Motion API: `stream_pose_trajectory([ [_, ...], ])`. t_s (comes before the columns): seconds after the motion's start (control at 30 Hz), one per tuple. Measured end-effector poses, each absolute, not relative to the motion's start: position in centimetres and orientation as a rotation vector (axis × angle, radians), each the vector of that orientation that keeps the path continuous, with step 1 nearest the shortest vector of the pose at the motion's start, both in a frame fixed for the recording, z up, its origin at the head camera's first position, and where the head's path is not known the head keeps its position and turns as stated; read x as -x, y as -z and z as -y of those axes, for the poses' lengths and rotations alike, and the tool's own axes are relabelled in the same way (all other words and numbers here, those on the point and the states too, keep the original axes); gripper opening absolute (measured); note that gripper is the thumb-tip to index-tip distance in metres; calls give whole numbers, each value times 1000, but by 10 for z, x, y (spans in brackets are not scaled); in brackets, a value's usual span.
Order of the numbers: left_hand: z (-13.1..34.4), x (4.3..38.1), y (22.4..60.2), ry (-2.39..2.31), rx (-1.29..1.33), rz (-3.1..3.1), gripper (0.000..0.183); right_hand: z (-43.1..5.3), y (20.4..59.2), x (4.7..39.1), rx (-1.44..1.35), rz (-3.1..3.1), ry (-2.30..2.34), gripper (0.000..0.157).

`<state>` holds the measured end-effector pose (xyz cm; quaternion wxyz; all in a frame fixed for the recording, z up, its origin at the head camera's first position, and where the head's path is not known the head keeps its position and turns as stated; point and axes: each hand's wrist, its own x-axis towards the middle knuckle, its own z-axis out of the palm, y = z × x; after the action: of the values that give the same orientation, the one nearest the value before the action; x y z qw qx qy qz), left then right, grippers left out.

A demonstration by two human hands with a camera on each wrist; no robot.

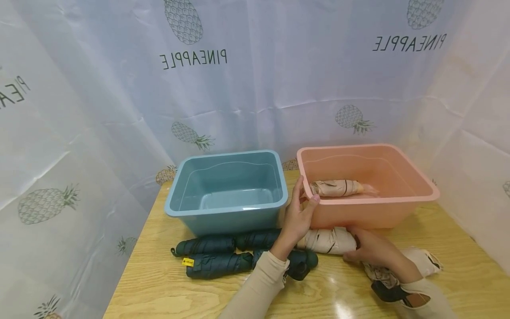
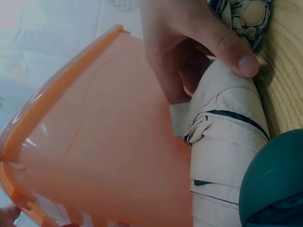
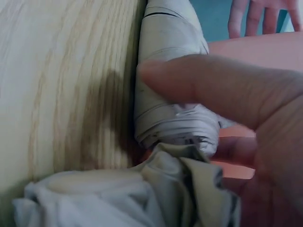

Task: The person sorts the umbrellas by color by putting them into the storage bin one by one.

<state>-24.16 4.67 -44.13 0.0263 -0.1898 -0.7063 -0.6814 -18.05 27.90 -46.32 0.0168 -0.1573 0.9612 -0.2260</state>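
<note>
My left hand [image 1: 298, 217] holds the near left corner of a pink plastic basin [image 1: 358, 215], thumb at the front rim and fingers along the side. Just in front of that basin lies a beige folded umbrella [image 1: 328, 240]. My right hand [image 1: 374, 250] grips its right end, the thumb over the fabric in the right wrist view and the other fingers partly hidden behind it. A second beige umbrella [image 1: 422, 261] lies on the table, partly under my right forearm. Inside the pink basin rests another beige umbrella [image 1: 334, 188].
A blue basin [image 1: 235, 219] with nothing inside stands left of the pink one. Several dark green folded umbrellas [image 1: 219, 264] lie in two rows before it, partly behind my left arm. The wooden table [image 1: 147, 283] backs onto a pineapple-print curtain [image 1: 255, 88].
</note>
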Motion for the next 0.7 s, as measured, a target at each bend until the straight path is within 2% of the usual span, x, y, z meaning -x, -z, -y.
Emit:
stream_pose_trajectory([
  [0.1, -49, 238, 439, 2110, 582, 2188, 72, -280, 462, 178, 487, -3032, 699, 70],
  [0.3, -51, 234, 434, 2131, 575, 2178, 72, -283, 458, 173, 479, -3068, 770, 72],
  [0.7, -53, 236, 433, 2124, 551, 2205, 72, -284, 457, 171, 535, -2505, 1617, 70],
])
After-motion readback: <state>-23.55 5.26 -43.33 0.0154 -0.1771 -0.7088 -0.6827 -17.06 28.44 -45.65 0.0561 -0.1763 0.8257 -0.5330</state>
